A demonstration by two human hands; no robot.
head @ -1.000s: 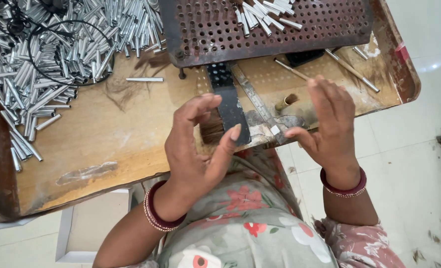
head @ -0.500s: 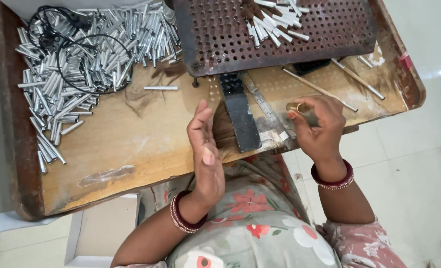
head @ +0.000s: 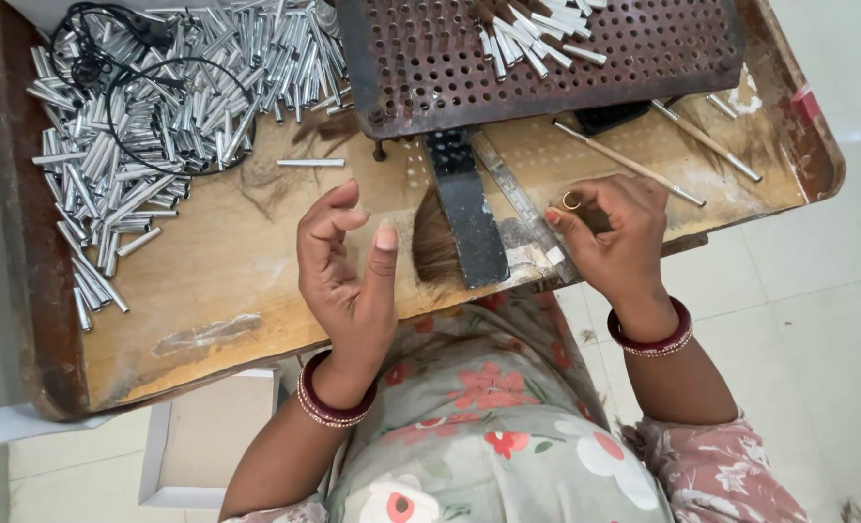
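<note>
My left hand [head: 348,276] hovers over the near edge of the wooden work tray [head: 208,281], palm turned inward, fingers apart and holding nothing. Just to its right a fan of brown bristle hair [head: 435,247] lies against a black flat bar [head: 464,208]. My right hand [head: 616,237] rests at the tray's near right edge beside a thin metal strip [head: 520,199]. Its thumb and fingers are curled shut around a small brown tuft, mostly hidden in the fist. A ring shows on one finger.
A heap of short silver tubes [head: 140,136] with a black wire [head: 111,68] fills the far left. One loose tube [head: 311,163] lies mid-tray. A rusty perforated plate [head: 595,68] carrying several white-tipped sticks [head: 537,34] is at the back; thin rods [head: 629,163] lie right.
My hands have drawn apart: the left dropped back toward me and opened, the right moved down to the tray's right edge and curled shut. The view also shifted.
</note>
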